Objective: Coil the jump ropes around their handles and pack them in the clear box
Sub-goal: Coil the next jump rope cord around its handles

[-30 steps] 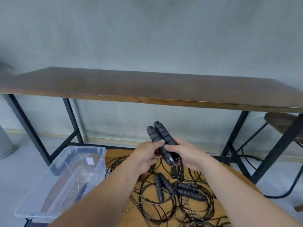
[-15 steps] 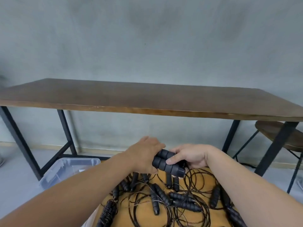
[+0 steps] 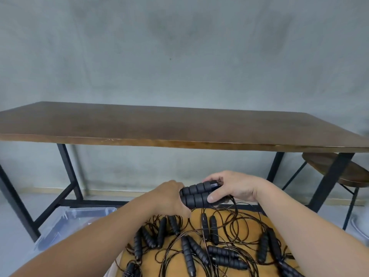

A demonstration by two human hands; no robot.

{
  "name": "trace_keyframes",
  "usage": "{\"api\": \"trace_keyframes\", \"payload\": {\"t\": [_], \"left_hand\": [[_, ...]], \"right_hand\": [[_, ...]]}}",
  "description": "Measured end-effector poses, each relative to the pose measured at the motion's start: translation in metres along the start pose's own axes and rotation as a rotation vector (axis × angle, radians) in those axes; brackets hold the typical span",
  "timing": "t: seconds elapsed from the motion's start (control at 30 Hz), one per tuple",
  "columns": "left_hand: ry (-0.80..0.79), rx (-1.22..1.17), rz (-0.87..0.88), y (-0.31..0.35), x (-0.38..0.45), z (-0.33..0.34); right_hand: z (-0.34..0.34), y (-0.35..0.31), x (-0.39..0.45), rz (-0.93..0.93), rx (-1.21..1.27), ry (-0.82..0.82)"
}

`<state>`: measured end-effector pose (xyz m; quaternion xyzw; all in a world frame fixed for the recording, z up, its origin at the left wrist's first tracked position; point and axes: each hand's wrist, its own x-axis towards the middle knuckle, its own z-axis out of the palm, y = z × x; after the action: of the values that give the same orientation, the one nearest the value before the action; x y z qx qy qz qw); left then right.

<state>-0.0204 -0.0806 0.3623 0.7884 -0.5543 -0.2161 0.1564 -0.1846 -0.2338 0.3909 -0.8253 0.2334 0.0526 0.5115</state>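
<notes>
Above the rope pile (image 3: 209, 246): paired handles (image 3: 196, 194) held

Your left hand (image 3: 169, 196) and right hand (image 3: 233, 186) both grip them; keep handles parallel, wrap the trailing cord (image 3: 234, 206) snugly

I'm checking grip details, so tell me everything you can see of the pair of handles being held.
The pair of handles is black, ribbed, foam-like, lying side by side and roughly level above the yellow surface. The left hand grips one end, and the right hand wraps the other, thumb across the lower handle. A thin dark rope trails down from the right end.
</notes>
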Motion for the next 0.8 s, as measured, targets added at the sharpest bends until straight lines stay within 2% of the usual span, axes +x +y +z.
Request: {"api": "trace_keyframes", "payload": {"t": [0.27,0.4,0.53,0.8], "left_hand": [[-0.037,-0.192,0.042,-0.022,-0.009,-0.004],[0.002,-0.254,0.029,-0.029,-0.011,-0.008],[-0.023,-0.272,0.033,-0.03,-0.011,-0.008],[0.001,-0.186,0.078,-0.044,-0.012,-0.007]], "right_hand": [[0.002,-0.009,0.014,-0.012,0.05,0.07],[0.014,-0.017,0.025,0.002,0.067,0.347],[0.034,-0.023,0.038,0.043,0.022,0.61],[0.046,-0.031,0.055,0.122,0.057,0.855]]}}
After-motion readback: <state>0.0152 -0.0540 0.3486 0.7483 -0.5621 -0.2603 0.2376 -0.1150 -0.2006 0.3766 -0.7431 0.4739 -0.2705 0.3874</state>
